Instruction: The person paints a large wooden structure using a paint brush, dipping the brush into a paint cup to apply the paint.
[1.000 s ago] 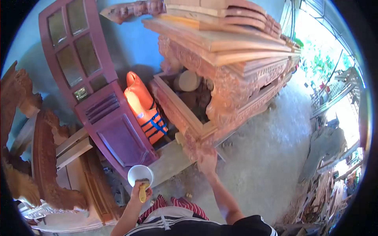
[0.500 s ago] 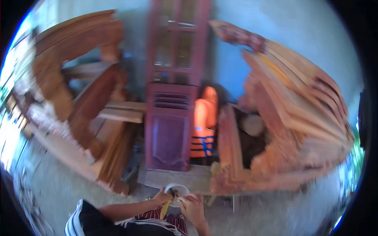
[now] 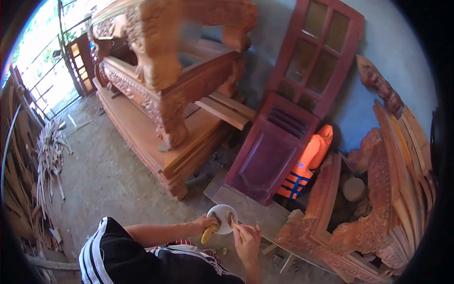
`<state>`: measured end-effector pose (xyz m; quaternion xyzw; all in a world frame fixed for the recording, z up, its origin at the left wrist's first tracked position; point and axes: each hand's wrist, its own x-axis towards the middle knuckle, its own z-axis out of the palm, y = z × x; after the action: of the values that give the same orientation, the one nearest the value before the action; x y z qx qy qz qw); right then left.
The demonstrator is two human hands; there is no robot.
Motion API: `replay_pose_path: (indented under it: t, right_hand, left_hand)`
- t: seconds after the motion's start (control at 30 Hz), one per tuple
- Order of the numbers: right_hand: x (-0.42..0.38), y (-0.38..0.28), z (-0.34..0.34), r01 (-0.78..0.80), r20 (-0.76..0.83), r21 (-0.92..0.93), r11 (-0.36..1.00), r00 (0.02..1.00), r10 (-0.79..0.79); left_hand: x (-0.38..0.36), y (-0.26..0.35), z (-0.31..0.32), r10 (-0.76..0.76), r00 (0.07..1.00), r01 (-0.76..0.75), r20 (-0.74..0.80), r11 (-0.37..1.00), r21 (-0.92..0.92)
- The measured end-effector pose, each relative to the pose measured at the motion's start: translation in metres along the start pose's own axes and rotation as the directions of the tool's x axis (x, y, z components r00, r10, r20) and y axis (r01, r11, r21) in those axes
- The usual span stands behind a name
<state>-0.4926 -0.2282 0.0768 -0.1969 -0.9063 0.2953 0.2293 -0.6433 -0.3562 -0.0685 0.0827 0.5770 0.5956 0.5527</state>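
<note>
Close to my body, a small white bowl (image 3: 220, 207) is held with its opening facing me. My left hand (image 3: 202, 226) closes on its left side, together with a yellow handle (image 3: 207, 235) that slants down out of the bowl; the tool's dark end lies against the inside. In my right hand (image 3: 248, 239), pinched fingers hold a thin light-brown handle (image 3: 233, 222) whose darker end reaches into the bowl. The exact kind of either tool is too small to make out, and so are the bowl's contents.
Carved wooden furniture (image 3: 165, 104) is stacked at the left, with wood strips (image 3: 52, 146) on the floor beyond. A dark red door panel (image 3: 279, 142) leans on the wall beside an orange life jacket (image 3: 309, 161). More carved pieces (image 3: 364, 236) stand at the right.
My view has turned to the left, so the door and furniture appear shifted right and tilted. Both hands stay at the bowl, holding the same tools.
</note>
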Motion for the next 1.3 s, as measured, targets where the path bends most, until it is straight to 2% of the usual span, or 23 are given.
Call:
replay_pose_path:
  t: [0.07, 0.13, 0.17, 0.23, 0.3, 0.33, 0.4, 0.43, 0.5, 0.57, 0.6, 0.67, 0.73, 0.77, 0.87, 0.9, 0.93, 1.0, 1.1, 1.17, 1.2, 1.27, 1.3]
  right_hand:
    - [0.021, -0.026, 0.016, 0.018, -0.004, 0.055, 0.998, 1.000, -0.018]
    - [0.041, -0.054, 0.042, 0.014, -0.006, 0.256, 0.967, 1.000, -0.013]
    - [0.051, -0.070, 0.057, 0.005, 0.008, 0.259, 0.966, 1.000, -0.007]
    - [0.072, -0.098, 0.084, -0.033, 0.169, 0.423, 0.906, 0.985, -0.042]
    - [0.097, -0.126, 0.108, -0.157, 0.284, 0.580, 0.799, 0.959, -0.017]
    - [0.115, -0.140, 0.116, -0.066, 0.216, 0.620, 0.782, 0.972, -0.089]
    - [0.157, -0.153, 0.140, -0.002, 0.086, 0.679, 0.734, 0.993, -0.077]
    - [0.182, -0.152, 0.151, 0.104, -0.025, 0.658, 0.746, 0.993, -0.117]
    - [0.227, -0.172, 0.158, 0.162, -0.163, 0.657, 0.736, 0.984, -0.070]
    - [0.270, -0.178, 0.176, 0.326, -0.365, 0.461, 0.825, 0.917, -0.158]
    - [0.279, -0.186, 0.180, 0.321, -0.368, 0.457, 0.829, 0.917, -0.152]
    - [0.290, -0.205, 0.185, 0.329, -0.229, 0.370, 0.869, 0.939, -0.258]
    - [0.283, -0.218, 0.190, 0.480, -0.046, 0.196, 0.855, 0.875, -0.481]
    - [0.279, -0.219, 0.193, 0.476, 0.061, 0.350, 0.807, 0.848, -0.526]
    - [0.274, -0.218, 0.193, 0.399, -0.028, 0.488, 0.776, 0.896, -0.443]
    - [0.280, -0.216, 0.185, 0.247, 0.022, 0.622, 0.743, 0.943, -0.332]
    - [0.294, -0.206, 0.183, 0.267, -0.038, 0.660, 0.702, 0.945, -0.324]
    - [0.325, -0.180, 0.174, 0.321, -0.068, 0.526, 0.788, 0.939, -0.337]
    - [0.369, -0.140, 0.181, 0.264, -0.101, 0.654, 0.709, 0.959, -0.264]
    - [0.380, -0.137, 0.173, 0.414, -0.257, 0.470, 0.780, 0.909, -0.328]
    - [0.378, -0.137, 0.169, 0.408, -0.252, 0.481, 0.776, 0.912, -0.323]
    - [0.364, -0.149, 0.159, 0.414, -0.055, 0.435, 0.800, 0.899, -0.436]
    - [0.359, -0.150, 0.162, 0.503, -0.036, 0.454, 0.735, 0.835, -0.550]
  left_hand:
    - [-0.027, 0.025, -0.020, -0.121, 0.986, 0.094, -0.117, 0.972, -0.215]
    - [-0.043, 0.025, -0.061, -0.181, 0.965, 0.127, -0.189, 0.956, -0.266]
    - [-0.058, 0.035, -0.081, -0.157, 0.957, 0.080, -0.244, 0.952, -0.297]
    - [-0.079, 0.044, -0.122, -0.147, 0.944, 0.044, -0.296, 0.944, -0.326]
    - [-0.100, 0.038, -0.174, -0.106, 0.909, -0.076, -0.402, 0.909, -0.410]
    - [-0.113, 0.039, -0.194, -0.123, 0.909, -0.058, -0.399, 0.909, -0.413]
    - [-0.140, 0.038, -0.227, -0.051, 0.834, -0.257, -0.550, 0.845, -0.469]
    - [-0.153, 0.035, -0.240, -0.061, 0.837, -0.240, -0.543, 0.852, -0.466]
    - [-0.170, 0.034, -0.265, -0.110, 0.796, -0.298, -0.595, 0.785, -0.543]
    - [-0.174, 0.020, -0.287, -0.123, 0.803, -0.304, -0.583, 0.756, -0.579]
    - [-0.176, 0.014, -0.294, -0.143, 0.804, -0.316, -0.577, 0.720, -0.618]
    - [-0.180, 0.012, -0.297, -0.153, 0.824, -0.295, -0.546, 0.707, -0.643]
    - [-0.177, 0.012, -0.297, -0.149, 0.835, -0.311, -0.530, 0.667, -0.677]
    - [-0.175, 0.016, -0.292, -0.139, 0.820, -0.340, -0.556, 0.663, -0.667]
    - [-0.173, 0.039, -0.276, -0.173, 0.765, -0.364, -0.621, 0.679, -0.638]
    - [-0.170, 0.045, -0.276, -0.181, 0.753, -0.377, -0.632, 0.668, -0.641]
    - [-0.166, 0.049, -0.275, -0.178, 0.752, -0.390, -0.635, 0.657, -0.646]
    - [-0.157, 0.055, -0.270, -0.180, 0.739, -0.415, -0.649, 0.637, -0.650]
    - [-0.138, 0.068, -0.266, -0.213, 0.700, -0.463, -0.682, 0.592, -0.660]
    - [-0.124, 0.085, -0.257, -0.219, 0.695, -0.469, -0.684, 0.584, -0.663]
    - [-0.117, 0.093, -0.252, -0.220, 0.703, -0.469, -0.676, 0.571, -0.674]
    - [-0.099, 0.105, -0.245, -0.214, 0.700, -0.481, -0.681, 0.563, -0.672]
    - [-0.091, 0.113, -0.240, -0.202, 0.710, -0.485, -0.675, 0.556, -0.676]
